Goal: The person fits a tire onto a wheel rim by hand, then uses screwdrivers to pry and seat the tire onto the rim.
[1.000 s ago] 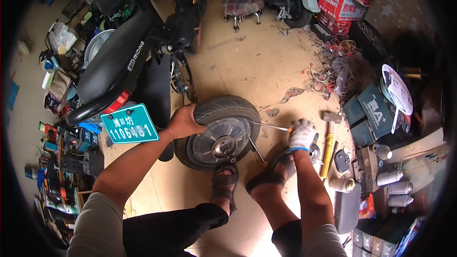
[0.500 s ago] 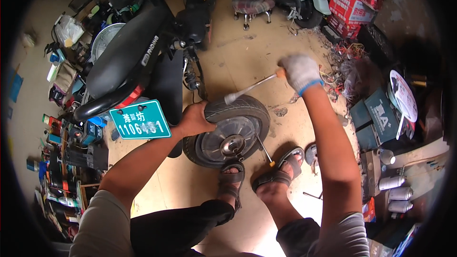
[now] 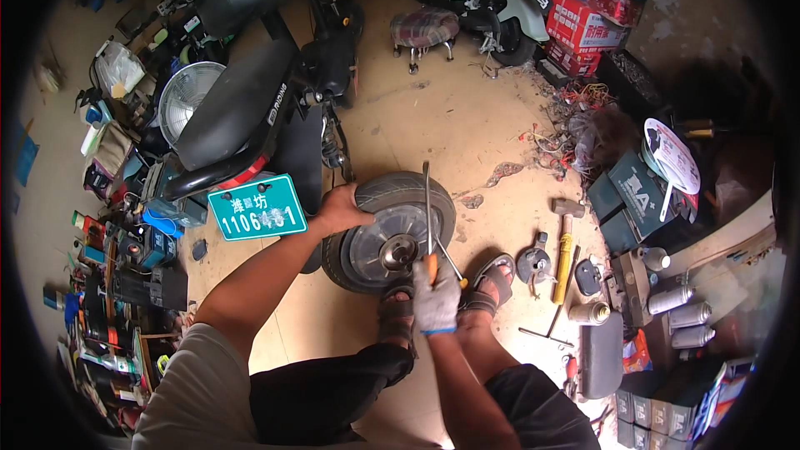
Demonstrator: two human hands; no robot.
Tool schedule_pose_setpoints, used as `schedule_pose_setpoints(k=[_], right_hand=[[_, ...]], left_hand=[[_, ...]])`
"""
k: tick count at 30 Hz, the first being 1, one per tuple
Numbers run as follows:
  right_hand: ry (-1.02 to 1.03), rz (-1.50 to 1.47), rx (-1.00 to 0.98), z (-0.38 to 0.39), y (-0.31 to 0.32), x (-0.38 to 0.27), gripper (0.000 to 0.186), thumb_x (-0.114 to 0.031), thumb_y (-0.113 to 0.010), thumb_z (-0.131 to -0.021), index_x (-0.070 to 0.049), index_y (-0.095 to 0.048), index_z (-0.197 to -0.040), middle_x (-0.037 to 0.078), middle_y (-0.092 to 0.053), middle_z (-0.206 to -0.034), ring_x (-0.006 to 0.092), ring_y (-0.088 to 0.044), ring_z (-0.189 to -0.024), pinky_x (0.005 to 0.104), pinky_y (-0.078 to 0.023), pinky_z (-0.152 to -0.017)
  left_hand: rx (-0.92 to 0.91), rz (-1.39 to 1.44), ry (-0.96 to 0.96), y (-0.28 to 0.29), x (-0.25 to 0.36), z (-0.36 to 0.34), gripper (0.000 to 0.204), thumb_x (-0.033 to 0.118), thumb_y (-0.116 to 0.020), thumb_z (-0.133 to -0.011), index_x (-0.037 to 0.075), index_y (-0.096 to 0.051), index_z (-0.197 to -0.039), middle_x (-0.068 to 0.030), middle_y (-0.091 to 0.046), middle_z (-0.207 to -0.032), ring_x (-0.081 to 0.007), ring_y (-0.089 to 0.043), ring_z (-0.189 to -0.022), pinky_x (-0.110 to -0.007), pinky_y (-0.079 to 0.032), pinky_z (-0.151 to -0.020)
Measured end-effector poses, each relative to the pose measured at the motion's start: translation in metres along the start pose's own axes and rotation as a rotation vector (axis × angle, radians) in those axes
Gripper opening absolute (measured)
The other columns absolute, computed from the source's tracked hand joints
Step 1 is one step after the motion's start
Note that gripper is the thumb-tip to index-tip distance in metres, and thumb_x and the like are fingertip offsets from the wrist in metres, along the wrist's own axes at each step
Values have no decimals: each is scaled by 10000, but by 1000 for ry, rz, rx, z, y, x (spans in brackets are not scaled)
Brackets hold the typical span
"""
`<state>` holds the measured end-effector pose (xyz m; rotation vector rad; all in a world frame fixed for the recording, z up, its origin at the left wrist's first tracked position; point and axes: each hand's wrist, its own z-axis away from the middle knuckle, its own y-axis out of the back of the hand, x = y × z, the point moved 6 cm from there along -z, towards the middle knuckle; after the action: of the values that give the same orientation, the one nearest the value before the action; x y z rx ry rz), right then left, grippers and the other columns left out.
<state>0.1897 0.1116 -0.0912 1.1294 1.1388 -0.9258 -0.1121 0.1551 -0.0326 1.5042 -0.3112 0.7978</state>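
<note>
A scooter wheel with a black tire (image 3: 387,192) and a grey metal hub (image 3: 371,237) stands tilted on the floor before my feet. My left hand (image 3: 340,210) is bare and closed over the tire's left edge, thumb on the sidewall. In a pale work glove, my right hand (image 3: 436,304) is closed round the orange handle of a long tire lever (image 3: 428,208). Its metal shaft points away from me, across the wheel's right side. A second lever with a yellow end (image 3: 454,265) sits at the tire's right edge; its far tip is hidden.
A black scooter (image 3: 237,108) with a green plate (image 3: 258,208) stands at the left. On the floor at right lie a yellow-handled hammer (image 3: 565,254), a T-handle wrench (image 3: 548,332) and a spray can (image 3: 590,312). A plaid stool (image 3: 427,29) is farther off.
My right hand has swung down and toward me with the lever, from right of the wheel to its near side. My left hand stays on the tire. The view has shifted right.
</note>
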Motion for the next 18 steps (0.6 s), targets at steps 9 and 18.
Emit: schedule_pose_setpoints(k=[9,18], right_hand=[[-218,-178,15,102,-72,26,385,-249,-714,-1034,8,-665,-1316,216,-755,-1197,358,-726,-1117,418,-551,-993],[-272,-403,75,62,-116,39,306,-157,-791,-993,-3,-686,-1237,114,-749,-1053,220,-695,-967,356,-552,-904]], left_hand=[[-83,107,67,-6,8,1,691,453,-945,-803,32,-729,-1306,-133,-796,-1219,-240,-752,-1135,-369,-572,-1020],[-26,54,125,-4,9,1,737,536,-899,-838,10,-715,-1321,-156,-790,-1237,-262,-754,-1161,-370,-566,-1043]])
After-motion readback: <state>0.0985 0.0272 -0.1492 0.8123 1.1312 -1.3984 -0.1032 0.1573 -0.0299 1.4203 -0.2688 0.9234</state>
